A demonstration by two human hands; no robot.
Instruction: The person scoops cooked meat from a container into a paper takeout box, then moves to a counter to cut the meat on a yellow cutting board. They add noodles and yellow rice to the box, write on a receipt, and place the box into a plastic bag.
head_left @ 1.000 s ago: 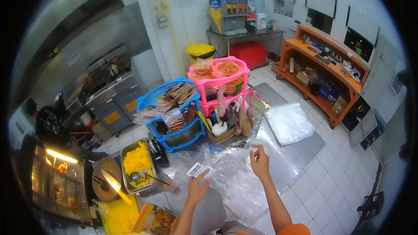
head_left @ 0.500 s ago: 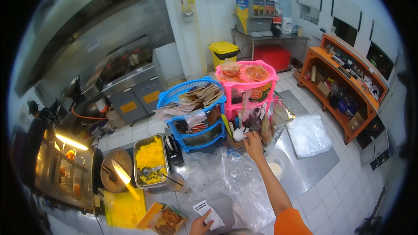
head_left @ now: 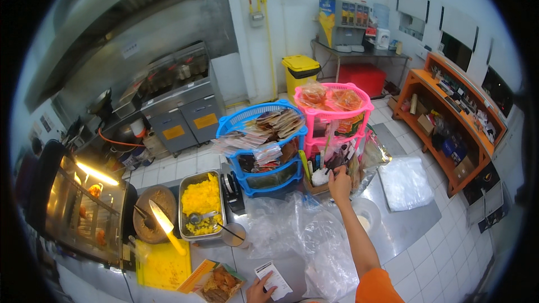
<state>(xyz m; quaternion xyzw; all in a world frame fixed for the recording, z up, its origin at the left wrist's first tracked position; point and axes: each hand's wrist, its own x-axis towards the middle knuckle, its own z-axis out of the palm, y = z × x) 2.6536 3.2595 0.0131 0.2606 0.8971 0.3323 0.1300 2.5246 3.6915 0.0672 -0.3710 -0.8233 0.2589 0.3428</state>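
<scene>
Meanwhile, the left hand (head_left: 259, 290) pinches a paper slip (head_left: 273, 280) while the right hand (head_left: 339, 179) reaches into the utensil box (head_left: 318, 186) (grip unclear), nothing drawn out yet.

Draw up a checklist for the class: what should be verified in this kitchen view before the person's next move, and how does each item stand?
1. Right hand has reached the small box of utensils in front of the pink basket rack: ok.
2. Right hand has actually closed on an item: cannot tell, the fingers hide it.
3. Left hand has the white paper slip in its fingers: ok.
4. Knife lies well away from both hands, over the yellow cutting board: ok.
5. Loose clear plastic bags lie under the reaching arm, so snagging is possible: not ok.
</scene>
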